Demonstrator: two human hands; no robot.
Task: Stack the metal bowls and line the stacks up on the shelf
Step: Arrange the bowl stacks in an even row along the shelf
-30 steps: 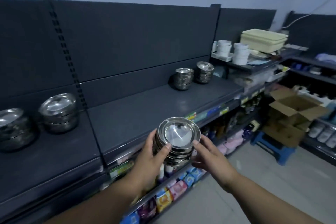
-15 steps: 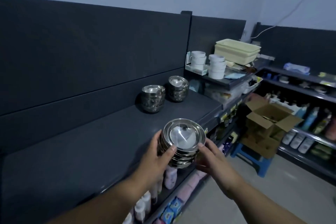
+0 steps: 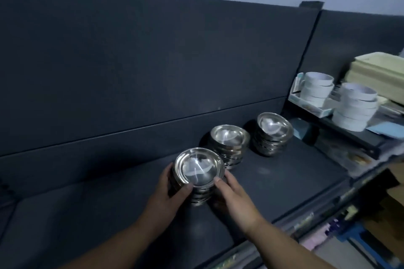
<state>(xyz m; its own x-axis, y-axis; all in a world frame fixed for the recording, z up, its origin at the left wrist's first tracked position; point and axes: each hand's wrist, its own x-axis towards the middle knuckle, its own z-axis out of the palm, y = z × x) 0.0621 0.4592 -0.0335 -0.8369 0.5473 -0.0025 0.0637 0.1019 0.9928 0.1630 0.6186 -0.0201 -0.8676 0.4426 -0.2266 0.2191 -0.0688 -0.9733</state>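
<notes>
A stack of shiny metal bowls (image 3: 198,170) is held between both hands over the dark shelf (image 3: 273,181), close to its surface. My left hand (image 3: 170,194) grips its left side with the thumb on the rim. My right hand (image 3: 232,196) grips the right side, thumb on the rim too. Two more bowl stacks stand near the back panel: one (image 3: 228,145) just beyond the held stack, another (image 3: 272,133) further right. Whether the held stack touches the shelf is hidden by my hands.
White round containers (image 3: 314,89) and a second pile (image 3: 355,106) sit on a raised shelf at the right, with cream trays (image 3: 380,74) behind. A cardboard box (image 3: 393,194) and a blue stool (image 3: 358,240) stand on the floor at lower right.
I have stepped closer and carried the held stack forward over the shelf, lowering it to just left of the two standing stacks. Both hands keep their grip.
</notes>
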